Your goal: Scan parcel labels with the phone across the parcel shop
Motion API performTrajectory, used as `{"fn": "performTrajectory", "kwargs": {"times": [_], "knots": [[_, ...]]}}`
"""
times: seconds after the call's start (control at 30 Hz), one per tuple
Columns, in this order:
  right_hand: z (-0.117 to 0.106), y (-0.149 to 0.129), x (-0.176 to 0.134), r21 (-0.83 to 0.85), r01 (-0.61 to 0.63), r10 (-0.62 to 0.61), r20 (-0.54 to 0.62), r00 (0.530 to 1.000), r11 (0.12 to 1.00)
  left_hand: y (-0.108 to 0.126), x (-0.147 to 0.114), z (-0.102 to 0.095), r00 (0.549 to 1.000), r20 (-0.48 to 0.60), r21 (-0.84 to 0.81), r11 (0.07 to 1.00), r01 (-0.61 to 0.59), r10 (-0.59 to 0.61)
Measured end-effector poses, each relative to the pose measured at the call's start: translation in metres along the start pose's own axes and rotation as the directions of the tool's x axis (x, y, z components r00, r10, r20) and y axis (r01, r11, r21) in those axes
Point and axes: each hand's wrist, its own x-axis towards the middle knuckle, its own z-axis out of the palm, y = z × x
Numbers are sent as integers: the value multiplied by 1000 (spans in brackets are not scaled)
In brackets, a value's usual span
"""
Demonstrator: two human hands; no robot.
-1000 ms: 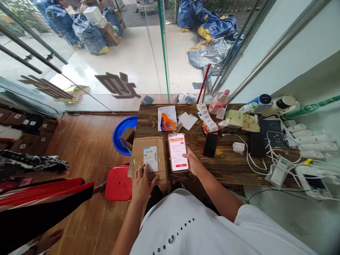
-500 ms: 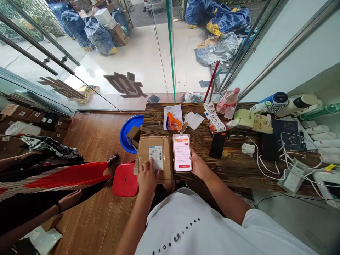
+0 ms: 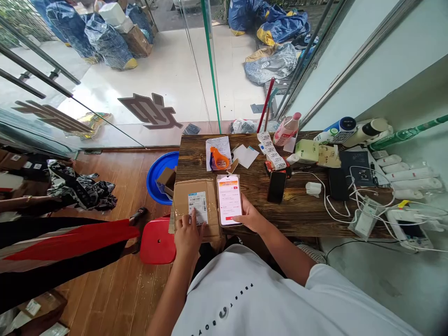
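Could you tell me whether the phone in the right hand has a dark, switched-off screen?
No, the phone in the right hand shows a lit white and orange screen.

An orange tape dispenser (image 3: pixel 219 161) lies at twelve o'clock on the wooden table (image 3: pixel 297 212), a black phone (image 3: pixel 276 186) at two, tangled white cables (image 3: pixel 353 205) at three. A blue basin (image 3: pixel 157 175) and red stool (image 3: pixel 157 242) sit at nine.

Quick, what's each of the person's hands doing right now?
Left hand: open, fingers resting on the shipping label of the cardboard parcel.
Right hand: closed around a lit phone, holding it above the wooden table.
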Motion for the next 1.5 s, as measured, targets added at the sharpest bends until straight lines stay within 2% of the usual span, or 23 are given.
{"fn": "performTrajectory", "kwargs": {"times": [0.63, 1.07, 1.5], "knots": [[1, 15, 10, -23, -18, 17, -35, 999, 1000, -2, 5, -8, 999, 51, -38, 999, -3, 4], [7, 12, 21, -42, 2, -2, -9, 1000, 999, -3, 9, -10, 995, 95, 67, 998, -19, 12], [8, 21, 20, -105, 68, -68, 4, 998, 992, -7, 7, -1, 999, 23, 43, 998, -50, 50]]}}
